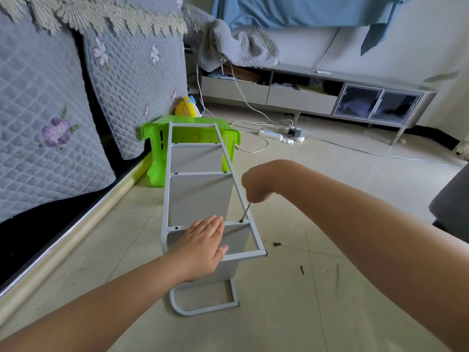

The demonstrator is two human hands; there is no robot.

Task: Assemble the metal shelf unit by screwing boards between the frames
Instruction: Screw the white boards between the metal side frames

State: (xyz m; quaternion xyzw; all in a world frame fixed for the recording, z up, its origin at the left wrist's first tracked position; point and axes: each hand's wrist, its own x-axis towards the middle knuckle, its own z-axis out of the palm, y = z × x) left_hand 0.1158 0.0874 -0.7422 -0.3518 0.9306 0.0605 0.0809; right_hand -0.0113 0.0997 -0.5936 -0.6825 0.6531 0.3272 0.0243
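Left hand [200,246] lies flat, fingers straight, pressing the near board [236,235] of the shelf unit [203,199], which lies on its side on the floor. Right hand [256,185] w/ grip curled round a screwdriver [245,212], tip at the frame's screw. Stiff, prob. light; steady it by the rails.

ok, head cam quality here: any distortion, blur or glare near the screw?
Head view: wide-angle bending curves the sofa edge and cabinet; soft daylight, no glare on the frame; right hand slightly soft, the screwdriver tip and left hand sharp.
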